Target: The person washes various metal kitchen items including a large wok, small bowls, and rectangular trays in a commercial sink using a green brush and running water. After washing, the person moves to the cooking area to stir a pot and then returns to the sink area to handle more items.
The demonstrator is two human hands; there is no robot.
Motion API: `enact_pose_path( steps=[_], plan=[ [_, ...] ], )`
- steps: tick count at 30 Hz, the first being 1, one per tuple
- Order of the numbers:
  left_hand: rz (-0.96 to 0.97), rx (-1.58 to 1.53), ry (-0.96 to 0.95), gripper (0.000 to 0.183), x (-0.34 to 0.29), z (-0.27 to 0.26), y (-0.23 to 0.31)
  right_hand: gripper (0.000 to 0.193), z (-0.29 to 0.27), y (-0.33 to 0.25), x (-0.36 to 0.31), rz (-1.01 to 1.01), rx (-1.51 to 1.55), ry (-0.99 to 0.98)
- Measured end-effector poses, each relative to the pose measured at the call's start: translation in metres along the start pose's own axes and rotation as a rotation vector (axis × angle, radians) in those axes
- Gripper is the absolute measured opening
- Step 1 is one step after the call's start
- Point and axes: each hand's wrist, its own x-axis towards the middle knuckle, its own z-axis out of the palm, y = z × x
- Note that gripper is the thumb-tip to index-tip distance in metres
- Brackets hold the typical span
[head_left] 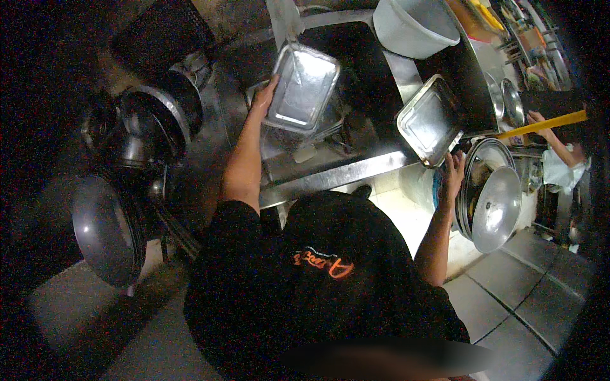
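Below everything, the sink (356, 166) spreads wide, its far part lost in darkness. Over it is the left tray (304, 89), perhaps so drips fall inside; the right tray (432, 120) slants by its right edge. The left hand (265, 98) clasps its tray's rim, fingers mostly hidden; the right hand (452, 171) meets the other's corner, its grip unclear.

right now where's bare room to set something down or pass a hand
Likely passing room between the left tray and right tray; the floor beside the shirt, below the pans, looks bare. Pots crowd the left, pans the right hand.
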Motion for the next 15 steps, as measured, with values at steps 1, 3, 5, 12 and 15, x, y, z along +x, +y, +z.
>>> enact_pose_path(
  steps=[1,3,5,12,15],
  plan=[
    [0.068,-0.025,-0.092,0.058,-0.003,0.013,0.019,0.06,-0.002,0.002,0.003,-0.055,-0.044,-0.003],
    [0.21,0.173,-0.27,0.049,-0.013,0.041,0.07,0.057,-0.006,0.015,0.016,-0.132,-0.121,-0.011],
    [0.433,0.602,-0.222,0.062,0.006,0.065,0.063,0.054,0.005,0.006,0.014,-0.149,-0.186,-0.04],
    [1.153,1.05,0.226,0.034,0.023,0.048,-0.07,0.055,-0.011,0.021,0.01,-0.198,-0.286,-0.065],
    [0.762,1.234,0.088,0.033,-0.028,0.053,-0.027,0.058,-0.038,0.031,0.008,-0.176,-0.368,-0.029]
  ],
)
